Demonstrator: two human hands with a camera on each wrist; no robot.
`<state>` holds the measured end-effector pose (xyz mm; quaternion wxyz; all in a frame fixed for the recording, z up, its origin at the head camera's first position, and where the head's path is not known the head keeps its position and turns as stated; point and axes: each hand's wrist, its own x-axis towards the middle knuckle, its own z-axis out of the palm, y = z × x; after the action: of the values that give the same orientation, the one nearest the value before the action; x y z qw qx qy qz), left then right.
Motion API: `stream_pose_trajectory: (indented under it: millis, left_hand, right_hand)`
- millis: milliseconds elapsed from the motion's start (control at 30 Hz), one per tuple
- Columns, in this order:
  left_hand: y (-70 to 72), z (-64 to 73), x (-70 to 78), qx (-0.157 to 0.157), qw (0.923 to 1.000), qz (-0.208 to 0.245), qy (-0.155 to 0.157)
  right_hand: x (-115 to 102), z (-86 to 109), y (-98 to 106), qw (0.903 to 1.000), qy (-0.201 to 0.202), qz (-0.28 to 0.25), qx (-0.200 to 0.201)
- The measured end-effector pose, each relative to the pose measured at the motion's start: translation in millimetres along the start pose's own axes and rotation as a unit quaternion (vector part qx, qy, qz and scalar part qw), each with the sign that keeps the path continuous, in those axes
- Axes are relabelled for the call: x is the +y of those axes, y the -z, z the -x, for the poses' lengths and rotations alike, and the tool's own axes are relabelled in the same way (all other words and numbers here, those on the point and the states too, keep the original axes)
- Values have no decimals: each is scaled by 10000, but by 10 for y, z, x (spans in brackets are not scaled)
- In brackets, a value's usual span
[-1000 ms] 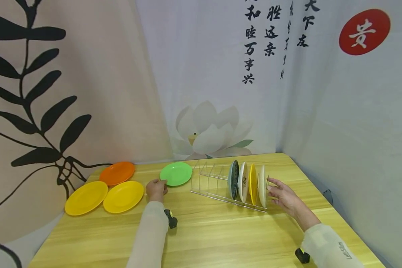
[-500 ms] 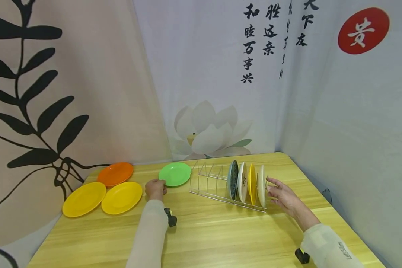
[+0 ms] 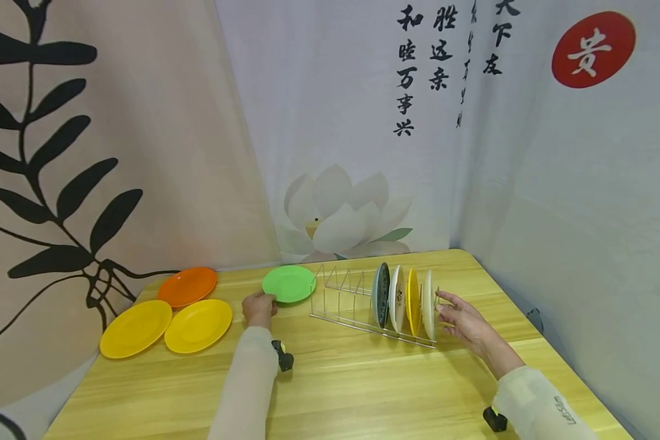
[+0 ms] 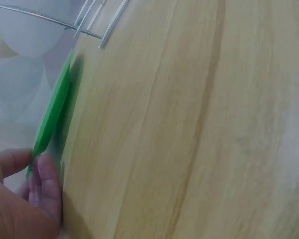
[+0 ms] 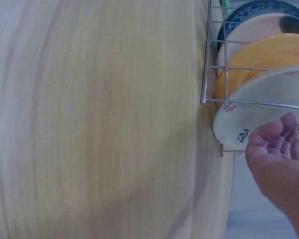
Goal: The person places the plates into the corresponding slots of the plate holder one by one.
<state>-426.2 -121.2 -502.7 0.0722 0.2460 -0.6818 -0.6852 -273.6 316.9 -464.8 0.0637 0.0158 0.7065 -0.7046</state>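
Note:
My left hand (image 3: 260, 308) pinches the near-left rim of a green plate (image 3: 289, 283). Seen edge-on in the left wrist view, the green plate (image 4: 54, 109) tilts over the wooden table, thumb on one face and fingers on the other. To its right stands a wire plate rack (image 3: 352, 321), overlapped by the plate's right rim in the head view. Upright in the rack are a blue-patterned plate (image 3: 382, 296), a white plate (image 3: 397, 299), a yellow plate (image 3: 413, 302) and a cream plate (image 5: 249, 114). My right hand (image 3: 464, 321) has loosely bent fingers at the rack's right end, beside the cream plate.
On the left of the wooden table (image 3: 330, 391) lie an orange plate (image 3: 187, 286) and two yellow plates, one larger (image 3: 135, 329) and one smaller (image 3: 198, 326). A printed curtain (image 3: 341, 122) hangs behind the table and along its right side.
My left hand has moved slightly right with the green plate, bringing its rim closer to the rack. The right hand stays at the rack's end. The head view has shifted a little.

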Motion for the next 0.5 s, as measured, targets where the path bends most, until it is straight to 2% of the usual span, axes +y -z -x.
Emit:
stream_pose_trajectory:
  millis: [133,300,500]
  left_hand:
    - [17,-21,-17,-161,9989,432,-28]
    - [51,-1,2,-444,9955,835,93]
    - [148,14,32,-685,9927,992,79]
  right_hand:
    - [8,-12,-15,10000,10,-30,-17]
    - [10,-10,-3,10000,1,-41,-43]
    - [6,-9,8,10000,-11,-17,-60]
